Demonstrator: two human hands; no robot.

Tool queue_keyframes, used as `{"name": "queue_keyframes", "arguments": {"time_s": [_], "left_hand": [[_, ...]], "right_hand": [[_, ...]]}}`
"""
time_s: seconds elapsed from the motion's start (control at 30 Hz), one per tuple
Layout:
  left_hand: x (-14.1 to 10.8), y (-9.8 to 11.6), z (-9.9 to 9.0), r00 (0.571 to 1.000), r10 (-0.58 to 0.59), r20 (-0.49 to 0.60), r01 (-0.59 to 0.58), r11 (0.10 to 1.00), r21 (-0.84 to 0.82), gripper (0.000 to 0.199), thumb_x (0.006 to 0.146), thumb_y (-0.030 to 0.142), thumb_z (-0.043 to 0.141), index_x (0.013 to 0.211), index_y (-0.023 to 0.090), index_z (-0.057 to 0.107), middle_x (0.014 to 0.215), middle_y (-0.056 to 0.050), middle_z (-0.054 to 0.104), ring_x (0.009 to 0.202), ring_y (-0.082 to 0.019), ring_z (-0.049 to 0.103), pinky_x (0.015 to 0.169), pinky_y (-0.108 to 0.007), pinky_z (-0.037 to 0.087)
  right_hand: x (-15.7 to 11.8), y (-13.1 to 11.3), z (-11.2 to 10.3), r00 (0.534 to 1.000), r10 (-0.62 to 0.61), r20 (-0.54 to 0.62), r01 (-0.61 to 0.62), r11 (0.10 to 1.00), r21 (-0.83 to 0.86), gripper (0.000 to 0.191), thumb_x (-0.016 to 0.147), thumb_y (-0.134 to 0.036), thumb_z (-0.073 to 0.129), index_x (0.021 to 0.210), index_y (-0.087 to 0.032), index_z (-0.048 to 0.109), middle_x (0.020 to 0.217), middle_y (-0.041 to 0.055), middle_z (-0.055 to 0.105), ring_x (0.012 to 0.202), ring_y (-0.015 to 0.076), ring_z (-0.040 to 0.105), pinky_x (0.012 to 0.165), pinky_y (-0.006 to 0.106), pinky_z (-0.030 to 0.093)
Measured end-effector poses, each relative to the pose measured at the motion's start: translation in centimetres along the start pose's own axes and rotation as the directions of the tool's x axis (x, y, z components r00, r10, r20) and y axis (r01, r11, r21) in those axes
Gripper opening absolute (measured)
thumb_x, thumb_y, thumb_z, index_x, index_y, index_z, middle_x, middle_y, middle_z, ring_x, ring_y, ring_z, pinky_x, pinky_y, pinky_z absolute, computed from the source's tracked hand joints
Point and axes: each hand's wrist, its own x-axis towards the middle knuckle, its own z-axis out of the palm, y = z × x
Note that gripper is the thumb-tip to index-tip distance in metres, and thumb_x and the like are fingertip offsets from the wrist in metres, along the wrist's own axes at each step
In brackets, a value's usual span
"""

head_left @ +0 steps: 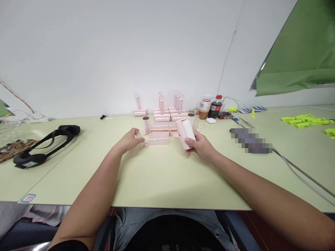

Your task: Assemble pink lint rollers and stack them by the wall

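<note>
My right hand (201,146) grips a pink case with a white roll (187,129), held tilted above the table. Farther left, my left hand (132,140) has its fingers closed around a small clear piece (138,134) near the tabletop. Between the hands lies a clear pink box (158,137). Behind it, several pink cases (162,118) rest in rows, some with clear pink tubes with loop tops (161,105) standing on them. Two brown-topped rolls stand at the sides, one on the left (146,119) and one on the right (191,115).
Black headgear (47,153) lies on the table (162,181) at left. Two drink bottles (205,107) (215,107) stand near the wall. To the right are a blurred dark object (251,140), a cable (295,170) and bright yellow pieces (305,120).
</note>
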Motion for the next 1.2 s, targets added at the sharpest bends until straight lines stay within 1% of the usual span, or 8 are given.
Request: {"name": "queue_keyframes", "arguments": {"time_s": [0.13, 0.23, 0.33, 0.43, 0.57, 0.67, 0.73, 1.2], "left_hand": [[0.2, -0.2, -0.3, 1.0, 0.008, -0.015, -0.009, 1.0, -0.008, 0.027, 0.072, 0.038, 0.067, 0.089, 0.02, 0.058, 0.082, -0.001, 0.061, 0.062, -0.013, 0.051, 0.053, -0.024, 0.035], [0.5, -0.7, -1.0, 0.998, 0.049, -0.028, -0.05, 0.998, -0.048, 0.025, 0.07, 0.039, 0.07, 0.081, 0.02, 0.06, 0.076, 0.0, 0.059, 0.061, -0.013, 0.05, 0.053, -0.024, 0.034], [0.3, -0.6, -1.6, 0.988, 0.134, -0.077, -0.145, 0.976, -0.161, 0.032, 0.071, 0.046, 0.069, 0.088, 0.019, 0.064, 0.079, -0.001, 0.062, 0.071, -0.016, 0.056, 0.059, -0.025, 0.039], [-0.7, 0.4, -1.1, 0.969, 0.245, 0.029, -0.225, 0.925, -0.306, 0.047, 0.077, 0.055, 0.063, 0.109, 0.019, 0.063, 0.074, -0.001, 0.06, 0.066, -0.015, 0.058, 0.059, -0.026, 0.042], [-2.0, 2.1, 1.9, 0.866, 0.423, 0.267, -0.281, 0.853, -0.44, 0.053, 0.078, 0.053, 0.066, 0.119, 0.02, 0.055, 0.072, 0.002, 0.057, 0.057, -0.011, 0.055, 0.051, -0.023, 0.042], [-2.5, 2.9, 4.3, 0.783, 0.49, 0.383, -0.246, 0.809, -0.533, 0.043, 0.075, 0.049, 0.071, 0.101, 0.019, 0.054, 0.073, 0.002, 0.058, 0.053, -0.009, 0.056, 0.045, -0.02, 0.04], [-2.9, 3.3, 5.3, 0.755, 0.511, 0.412, -0.238, 0.798, -0.554, 0.037, 0.076, 0.048, 0.07, 0.092, 0.018, 0.055, 0.074, 0.0, 0.06, 0.052, -0.009, 0.056, 0.043, -0.019, 0.039], [-3.8, 3.9, 5.7, 0.811, 0.514, 0.279, -0.322, 0.791, -0.52, 0.025, 0.079, 0.041, 0.068, 0.086, 0.017, 0.061, 0.064, 0.003, 0.053, 0.053, -0.008, 0.054, 0.044, -0.018, 0.042]], "right_hand": [[-0.2, -0.1, 0.2, 0.998, 0.032, 0.047, -0.038, 0.989, 0.142, 0.041, 0.073, -0.046, 0.073, 0.097, -0.021, 0.051, 0.068, -0.0028, 0.058, 0.054, 0.0145, 0.057, 0.048, 0.031, 0.054], [-0.4, -0.3, 0.3, 0.998, 0.027, 0.059, -0.038, 0.982, 0.185, 0.038, 0.075, -0.046, 0.071, 0.096, -0.021, 0.05, 0.066, -0.0028, 0.058, 0.052, 0.0145, 0.057, 0.046, 0.029, 0.053], [-0.4, -0.3, 0.4, 0.998, 0.015, 0.053, -0.025, 0.981, 0.193, 0.036, 0.077, -0.046, 0.069, 0.095, -0.021, 0.05, 0.065, -0.0024, 0.059, 0.052, 0.0148, 0.057, 0.046, 0.029, 0.053], [-0.4, -0.2, 0.3, 0.998, 0.02, 0.063, -0.031, 0.984, 0.174, 0.036, 0.076, -0.045, 0.069, 0.096, -0.021, 0.051, 0.066, -0.0023, 0.059, 0.052, 0.0153, 0.057, 0.045, 0.029, 0.051], [-0.5, 0.1, 0.4, 0.995, 0.044, 0.085, -0.054, 0.991, 0.125, 0.037, 0.074, -0.043, 0.07, 0.099, -0.021, 0.052, 0.067, -0.0018, 0.06, 0.053, 0.0156, 0.057, 0.044, 0.029, 0.051], [-0.7, 0.2, 0.5, 0.993, 0.053, 0.103, -0.063, 0.993, 0.095, 0.038, 0.074, -0.043, 0.069, 0.1, -0.021, 0.053, 0.066, -0.0016, 0.06, 0.053, 0.0156, 0.057, 0.044, 0.028, 0.051], [-0.8, 0.2, 0.7, 0.99, 0.059, 0.131, -0.07, 0.995, 0.077, 0.038, 0.075, -0.043, 0.069, 0.101, -0.02, 0.054, 0.066, -0.0013, 0.06, 0.053, 0.0155, 0.057, 0.043, 0.028, 0.05], [-1.4, 0.4, 1.2, 0.956, 0.096, 0.277, -0.118, 0.991, 0.064, 0.044, 0.074, -0.041, 0.072, 0.108, -0.022, 0.052, 0.066, -0.0023, 0.062, 0.048, 0.0164, 0.059, 0.038, 0.029, 0.052]]}}
